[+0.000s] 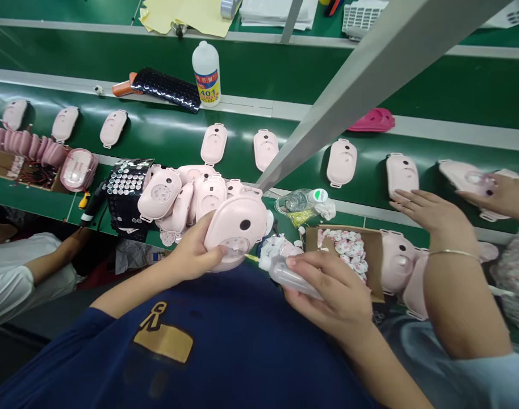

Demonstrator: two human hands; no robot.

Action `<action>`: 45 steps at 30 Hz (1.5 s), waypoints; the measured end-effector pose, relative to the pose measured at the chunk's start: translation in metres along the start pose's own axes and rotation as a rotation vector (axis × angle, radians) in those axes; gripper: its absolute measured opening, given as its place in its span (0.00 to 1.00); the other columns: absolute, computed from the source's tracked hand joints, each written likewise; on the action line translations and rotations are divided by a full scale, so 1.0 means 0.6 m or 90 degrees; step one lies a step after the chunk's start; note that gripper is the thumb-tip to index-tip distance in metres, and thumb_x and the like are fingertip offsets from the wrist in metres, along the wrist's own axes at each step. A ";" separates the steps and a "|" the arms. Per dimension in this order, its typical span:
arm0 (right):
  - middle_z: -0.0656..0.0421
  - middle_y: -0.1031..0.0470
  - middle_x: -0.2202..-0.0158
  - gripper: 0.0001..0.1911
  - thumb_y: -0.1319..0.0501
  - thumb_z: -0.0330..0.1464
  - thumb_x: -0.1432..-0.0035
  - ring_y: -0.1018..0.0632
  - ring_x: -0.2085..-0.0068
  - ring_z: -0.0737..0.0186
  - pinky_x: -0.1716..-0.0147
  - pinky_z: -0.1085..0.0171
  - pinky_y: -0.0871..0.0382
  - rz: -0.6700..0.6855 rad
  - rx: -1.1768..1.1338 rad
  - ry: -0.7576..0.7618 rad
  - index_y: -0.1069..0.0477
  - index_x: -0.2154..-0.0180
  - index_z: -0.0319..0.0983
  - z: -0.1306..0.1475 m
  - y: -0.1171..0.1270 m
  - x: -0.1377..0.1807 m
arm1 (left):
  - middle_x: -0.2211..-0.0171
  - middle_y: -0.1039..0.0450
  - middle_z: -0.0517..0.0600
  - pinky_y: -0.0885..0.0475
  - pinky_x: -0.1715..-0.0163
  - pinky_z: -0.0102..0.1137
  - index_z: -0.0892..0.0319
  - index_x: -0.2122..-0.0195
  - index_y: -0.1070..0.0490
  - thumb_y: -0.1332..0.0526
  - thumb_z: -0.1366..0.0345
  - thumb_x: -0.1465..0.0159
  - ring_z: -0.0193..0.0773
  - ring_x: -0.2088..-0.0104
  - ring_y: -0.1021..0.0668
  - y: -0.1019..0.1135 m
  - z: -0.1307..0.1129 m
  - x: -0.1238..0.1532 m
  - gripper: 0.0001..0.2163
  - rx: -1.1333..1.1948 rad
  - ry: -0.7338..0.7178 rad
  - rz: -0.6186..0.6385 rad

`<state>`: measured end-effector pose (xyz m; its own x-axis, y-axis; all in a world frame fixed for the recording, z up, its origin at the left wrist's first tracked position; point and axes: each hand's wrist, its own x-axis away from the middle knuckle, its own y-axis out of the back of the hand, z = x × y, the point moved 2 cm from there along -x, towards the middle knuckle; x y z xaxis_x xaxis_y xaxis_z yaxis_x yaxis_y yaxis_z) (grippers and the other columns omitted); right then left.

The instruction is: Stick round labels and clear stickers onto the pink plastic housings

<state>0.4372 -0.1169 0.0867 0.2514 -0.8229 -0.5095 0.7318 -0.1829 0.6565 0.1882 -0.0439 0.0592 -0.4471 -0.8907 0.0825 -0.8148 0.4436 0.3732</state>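
Note:
My left hand (195, 250) is closed around a pale pink plastic housing (238, 224) with a dark round spot and a clear round window. Its thumb presses near the window. In my right hand (331, 289) is a translucent squeeze bottle (291, 275), tilted toward the housing. The bottle's thin yellow nozzle (251, 258) points at the housing's lower edge by the window; whether it touches I cannot tell. Left of the held housing lies a pile of similar pink housings (160, 194). Beyond the bottle stands a cardboard box (374, 255) holding small white-and-pink pieces.
Pink housings (214, 143) stand in a row along the green belt. A slanted grey post (327, 108) crosses the view. A white bottle (207, 74) labelled 401 stands behind. At right, a co-worker's hands (438, 213) reach over housings; another person's arm (59, 250) is at left.

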 end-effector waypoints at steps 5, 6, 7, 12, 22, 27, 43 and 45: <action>0.56 0.21 0.64 0.19 0.33 0.20 0.46 0.21 0.66 0.62 0.66 0.63 0.23 0.010 0.026 -0.006 0.27 0.53 0.40 0.018 0.006 -0.002 | 0.44 0.25 0.58 0.24 0.49 0.41 0.61 0.37 0.37 0.38 0.68 0.41 0.53 0.47 0.22 0.004 -0.015 0.006 0.29 -0.058 -0.059 -0.011; 0.57 0.21 0.64 0.19 0.33 0.20 0.47 0.20 0.66 0.62 0.66 0.63 0.23 0.008 0.027 -0.009 0.27 0.53 0.40 0.019 0.006 -0.003 | 0.44 0.25 0.58 0.24 0.48 0.41 0.61 0.37 0.37 0.38 0.69 0.41 0.52 0.47 0.22 0.005 -0.015 0.007 0.28 -0.050 -0.066 -0.018; 0.57 0.21 0.64 0.20 0.33 0.20 0.47 0.20 0.66 0.62 0.66 0.63 0.23 0.005 0.026 -0.012 0.27 0.53 0.40 0.020 0.006 -0.004 | 0.44 0.25 0.58 0.25 0.48 0.41 0.61 0.38 0.36 0.38 0.68 0.41 0.52 0.47 0.22 0.005 -0.013 0.008 0.28 -0.033 -0.069 -0.028; 0.58 0.22 0.66 0.18 0.33 0.23 0.46 0.20 0.68 0.61 0.69 0.63 0.23 -0.012 -0.006 -0.034 0.27 0.53 0.42 0.016 0.000 -0.004 | 0.44 0.26 0.59 0.26 0.45 0.46 0.61 0.40 0.34 0.34 0.58 0.39 0.54 0.45 0.23 -0.004 0.017 0.015 0.27 0.159 0.022 -0.103; 0.58 0.23 0.65 0.19 0.34 0.23 0.46 0.21 0.67 0.61 0.69 0.63 0.25 -0.044 0.012 -0.071 0.27 0.53 0.43 0.026 -0.014 -0.002 | 0.43 0.28 0.59 0.29 0.42 0.47 0.57 0.37 0.38 0.35 0.55 0.37 0.53 0.43 0.25 -0.018 0.021 0.020 0.29 0.181 0.009 -0.181; 0.58 0.25 0.67 0.16 0.34 0.23 0.45 0.23 0.68 0.63 0.67 0.64 0.25 -0.018 0.070 -0.035 0.27 0.54 0.40 0.041 0.002 -0.007 | 0.44 0.28 0.59 0.27 0.44 0.45 0.58 0.36 0.40 0.38 0.62 0.36 0.51 0.45 0.24 -0.010 -0.007 0.022 0.27 -0.050 -0.161 -0.174; 0.59 0.25 0.68 0.20 0.35 0.22 0.44 0.23 0.69 0.61 0.68 0.62 0.24 -0.004 0.128 -0.024 0.28 0.50 0.43 0.049 0.020 -0.002 | 0.52 0.25 0.57 0.25 0.49 0.46 0.57 0.35 0.43 0.39 0.63 0.40 0.55 0.48 0.22 -0.022 -0.025 0.040 0.31 -0.261 -0.138 -0.183; 0.59 0.25 0.68 0.19 0.35 0.22 0.44 0.23 0.69 0.62 0.68 0.63 0.25 -0.004 0.140 -0.020 0.28 0.51 0.43 0.050 0.022 -0.002 | 0.52 0.24 0.57 0.26 0.48 0.47 0.57 0.35 0.42 0.39 0.63 0.41 0.55 0.48 0.22 -0.022 -0.027 0.040 0.31 -0.259 -0.138 -0.182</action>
<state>0.4277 -0.1345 0.1123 0.2258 -0.8369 -0.4986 0.5771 -0.2974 0.7606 0.1944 -0.0726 0.0709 -0.3302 -0.9098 -0.2516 -0.7253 0.0740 0.6844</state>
